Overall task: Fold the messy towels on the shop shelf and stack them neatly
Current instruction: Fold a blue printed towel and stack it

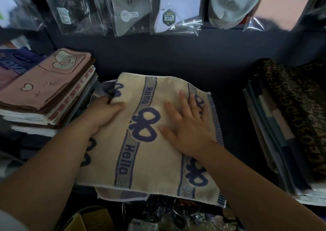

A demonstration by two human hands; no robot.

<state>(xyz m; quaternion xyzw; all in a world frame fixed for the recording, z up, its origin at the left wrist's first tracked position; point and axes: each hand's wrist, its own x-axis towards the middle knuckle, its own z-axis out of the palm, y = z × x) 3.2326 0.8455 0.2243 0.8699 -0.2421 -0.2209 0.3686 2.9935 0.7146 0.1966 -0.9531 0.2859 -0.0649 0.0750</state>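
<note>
We press right hand (187, 124) flat, fingers spread, on cream towel (141, 153), pinning fold; left hand (104, 112) pinches towel's left edge to square it.

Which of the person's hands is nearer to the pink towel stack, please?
The left. The left hand grips the cream towel's left edge, just beside the pink towel stack; the right hand lies flat further right on the towel.

Left hand (104, 111) fingers: tucked under the cream towel (150, 133), unseen.
Brown patterned stack (296, 116): cut by right edge.
Hanging packets (169, 10): tops cropped.
</note>
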